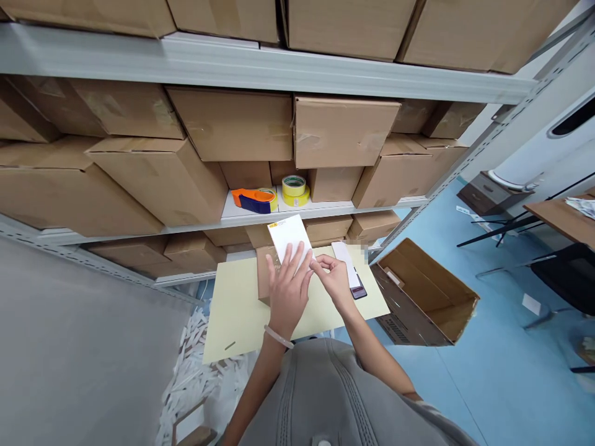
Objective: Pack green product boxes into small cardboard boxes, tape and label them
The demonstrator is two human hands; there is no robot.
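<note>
Now the left hand is spread wide on the white card, right hand bunched at its corner, grip unclear; uneven pressing could crease it!

Resting the left hand on a white card, touching its near right corner with the right hand — with a cardboard box just left of the grip, tape rolls beyond, an open carton rightward.
</note>
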